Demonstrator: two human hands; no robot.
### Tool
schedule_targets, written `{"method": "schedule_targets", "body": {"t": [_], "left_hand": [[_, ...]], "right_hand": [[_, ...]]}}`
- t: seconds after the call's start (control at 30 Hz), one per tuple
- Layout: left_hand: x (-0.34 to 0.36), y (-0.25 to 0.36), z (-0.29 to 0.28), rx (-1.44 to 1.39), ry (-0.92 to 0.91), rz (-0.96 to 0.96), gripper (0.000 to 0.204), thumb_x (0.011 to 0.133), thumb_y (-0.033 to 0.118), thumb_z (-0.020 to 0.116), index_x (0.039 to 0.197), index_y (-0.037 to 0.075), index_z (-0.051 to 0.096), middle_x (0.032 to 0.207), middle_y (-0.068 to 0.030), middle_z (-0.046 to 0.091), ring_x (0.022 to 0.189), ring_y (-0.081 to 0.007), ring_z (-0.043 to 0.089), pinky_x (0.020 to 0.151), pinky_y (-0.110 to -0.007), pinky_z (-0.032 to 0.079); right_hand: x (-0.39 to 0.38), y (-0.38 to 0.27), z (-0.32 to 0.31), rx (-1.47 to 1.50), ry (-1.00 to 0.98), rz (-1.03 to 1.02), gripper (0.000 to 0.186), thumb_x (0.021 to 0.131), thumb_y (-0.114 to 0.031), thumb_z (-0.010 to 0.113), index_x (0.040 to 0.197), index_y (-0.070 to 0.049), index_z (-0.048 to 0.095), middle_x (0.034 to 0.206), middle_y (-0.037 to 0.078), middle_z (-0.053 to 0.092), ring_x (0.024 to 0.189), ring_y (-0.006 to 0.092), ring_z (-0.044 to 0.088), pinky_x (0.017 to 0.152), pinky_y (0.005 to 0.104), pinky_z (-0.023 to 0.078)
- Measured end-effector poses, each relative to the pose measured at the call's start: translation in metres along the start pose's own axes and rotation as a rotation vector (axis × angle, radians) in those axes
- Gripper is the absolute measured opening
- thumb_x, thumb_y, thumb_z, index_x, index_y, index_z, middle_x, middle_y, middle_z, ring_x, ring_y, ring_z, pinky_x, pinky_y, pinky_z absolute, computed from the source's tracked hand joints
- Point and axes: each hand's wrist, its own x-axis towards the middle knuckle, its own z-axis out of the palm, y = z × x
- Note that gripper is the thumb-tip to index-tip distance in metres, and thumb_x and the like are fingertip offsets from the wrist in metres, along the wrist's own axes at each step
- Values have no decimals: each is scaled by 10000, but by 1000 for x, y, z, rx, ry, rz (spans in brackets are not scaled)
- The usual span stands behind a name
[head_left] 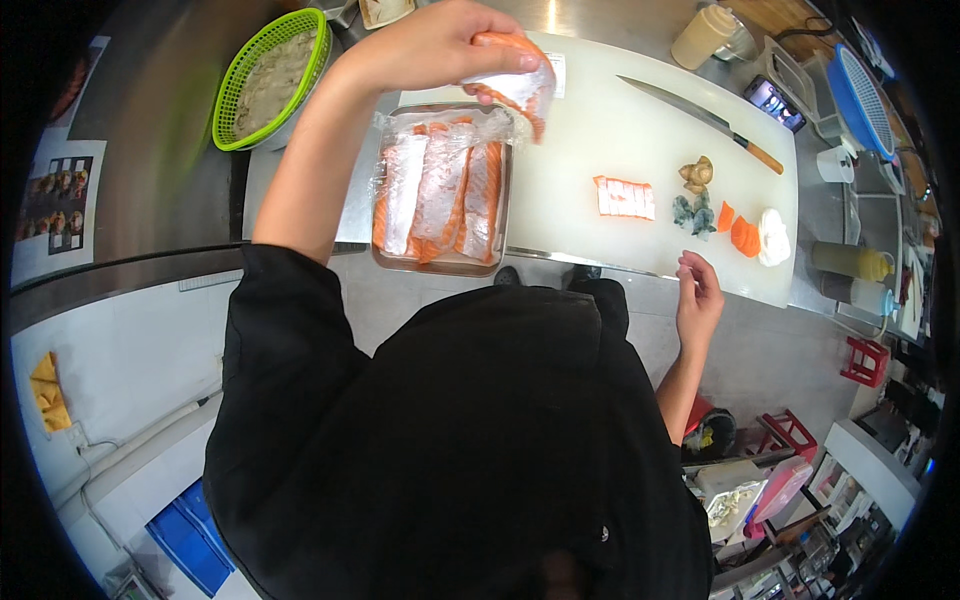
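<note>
My left hand [455,50] grips a piece of salmon fillet [522,85] with its silvery skin showing, above the far left of the white cutting board [570,130]. Below it, a metal tray [503,215] lined with clear plastic holds several long salmon strips [435,190]. My right hand [699,290] hovers at the board's near edge, fingers loosely curled and apart, with nothing in it. On the board lie a scored salmon block [625,198], brown lumps [697,173], grey shrimp-like pieces [693,213], orange slices [742,236] and a white piece of food [772,238].
A knife [705,116] with a wooden handle lies across the board's far right. The green basket [225,100] stands at far left. Squeeze bottles [850,260], a phone [775,103] and a blue basket [862,100] sit to the right. Red stools [864,362] stand on the floor.
</note>
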Motion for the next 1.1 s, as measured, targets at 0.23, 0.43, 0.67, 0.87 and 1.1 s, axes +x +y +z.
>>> {"method": "schedule_targets", "body": {"t": [0.23,0.43,0.67,0.87,1.1], "left_hand": [[-16,-3,5,-74,32,36,377,992,383,678,1111,29,729,837,15,669,765,-53,558,672,-238,457],[-82,-7,14,-285,25,-201,338,986,331,693,1084,12,744,872,12,689,797,-35,573,691,-215,467],[-120,-42,63,-953,378,-556,432,992,328,686,1181,-60,658,960,-97,732,778,-130,697,699,-249,565],[-150,-67,133,-1203,394,-680,410,984,338,685,1169,-24,630,983,-142,744,796,-210,751,663,-289,598],[-176,-65,210,-1296,225,-846,424,1044,326,557,1314,0,528,1151,-187,720,893,-261,764,703,-316,601]], "right_hand": [[-14,9,-8,-23,28,97,208,993,-97,642,1181,-29,700,1076,63,725,961,135,664,826,289,540],[-16,11,-1,43,-8,21,206,988,-89,641,1175,-30,704,1056,64,728,948,138,670,821,293,547],[-15,-2,11,-23,-94,21,199,976,-84,648,1161,-45,711,1068,64,726,935,153,678,829,305,548],[-7,-18,19,-93,-165,-34,184,970,-79,649,1140,-54,714,1072,70,729,921,165,689,816,305,552],[-11,-20,38,-97,-228,-59,172,967,-59,646,1126,-45,712,1082,83,724,930,172,697,794,314,565]]}}
